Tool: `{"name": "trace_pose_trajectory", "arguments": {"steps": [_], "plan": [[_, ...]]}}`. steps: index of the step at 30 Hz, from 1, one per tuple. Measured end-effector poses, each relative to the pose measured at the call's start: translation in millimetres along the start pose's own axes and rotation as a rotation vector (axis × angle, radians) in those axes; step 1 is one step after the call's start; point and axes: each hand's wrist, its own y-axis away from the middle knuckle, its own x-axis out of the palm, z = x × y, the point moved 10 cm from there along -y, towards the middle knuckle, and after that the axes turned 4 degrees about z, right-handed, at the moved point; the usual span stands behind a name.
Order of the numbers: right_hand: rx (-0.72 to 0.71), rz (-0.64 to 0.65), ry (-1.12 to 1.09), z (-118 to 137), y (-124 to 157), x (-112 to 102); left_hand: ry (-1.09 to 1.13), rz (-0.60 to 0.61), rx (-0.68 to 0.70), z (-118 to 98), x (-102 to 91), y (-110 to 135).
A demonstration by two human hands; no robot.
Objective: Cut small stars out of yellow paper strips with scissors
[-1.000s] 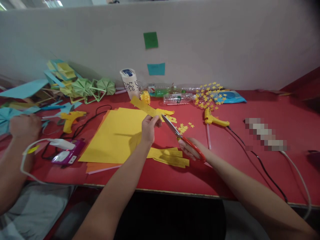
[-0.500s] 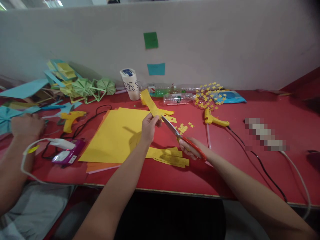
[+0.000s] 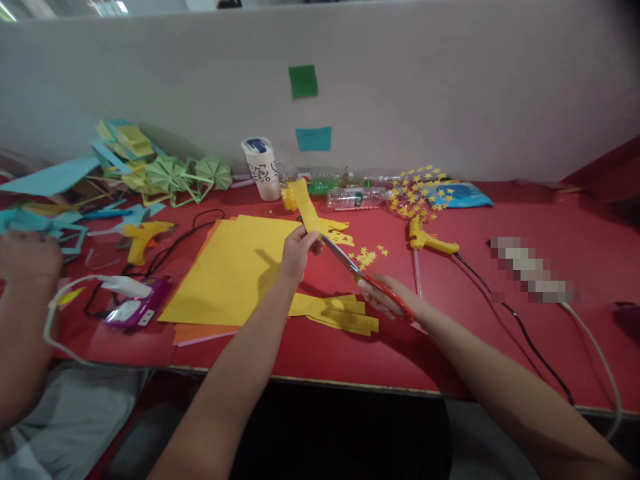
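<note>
Between its thumb and fingers, my left hand (image 3: 296, 253) pinches a strip of yellow paper (image 3: 306, 203) that sticks up and away from me. My right hand (image 3: 383, 293) is closed around the red handles of a pair of scissors (image 3: 353, 265). The scissor blades reach up-left to the paper beside my left fingertips, and a dark blade tip shows past the strip's left edge. Small yellow paper stars (image 3: 367, 257) lie in a loose pile right of the blades. Below, several cut yellow strips (image 3: 343, 313) rest on the table.
Yellow sheets (image 3: 225, 267) lie left of centre over orange ones. A yellow glue gun (image 3: 433, 239) with a cord sits right; another glue gun (image 3: 144, 239) and a purple power strip (image 3: 140, 310) are left. Plastic bottles (image 3: 357, 198) and a tumbler (image 3: 261, 170) stand behind. A co-worker's arm (image 3: 27, 320) rests far left.
The yellow strip has turned slightly more upright, and the scissor blades have slid further across it. At the far left, the co-worker's hand has moved left.
</note>
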Motion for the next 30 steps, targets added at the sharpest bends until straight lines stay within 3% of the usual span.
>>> {"name": "trace_pose_trajectory", "arguments": {"steps": [30], "plan": [[0.037,0.028,-0.027,2.9,2.8,1.6,-0.018,0.063,-0.026,-6.0,-2.0,-2.7]]}}
